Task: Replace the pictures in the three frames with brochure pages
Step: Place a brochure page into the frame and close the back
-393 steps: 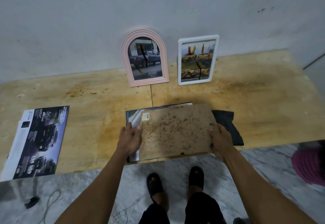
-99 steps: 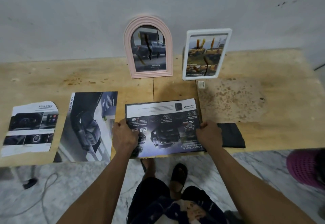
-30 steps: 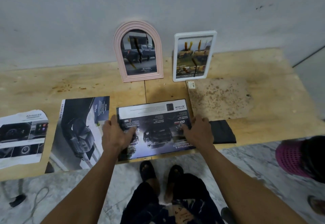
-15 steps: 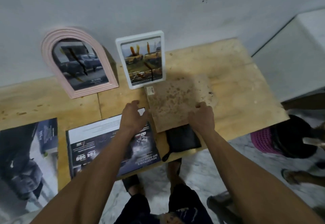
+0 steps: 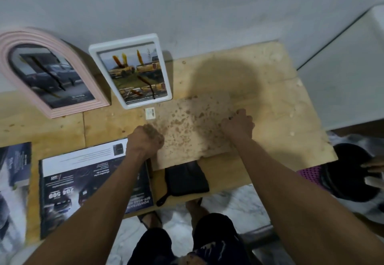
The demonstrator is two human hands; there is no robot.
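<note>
Brown backing board (image 5: 193, 131) lies flat on the worktop (image 5: 270, 102), and the left hand (image 5: 145, 140) and right hand (image 5: 238, 123) grip its two sides. Pink frame (image 5: 52, 73) and white frame (image 5: 131, 71) look done. Third frame (image 5: 95, 187) holds a brochure page and needs its back.

I see a wooden table (image 5: 270, 90) against a grey wall (image 5: 187, 4). A black cloth (image 5: 186, 179) lies at its near edge. At three o'clock, a pink basket (image 5: 309, 176) sits on the marble floor (image 5: 239, 202).
</note>
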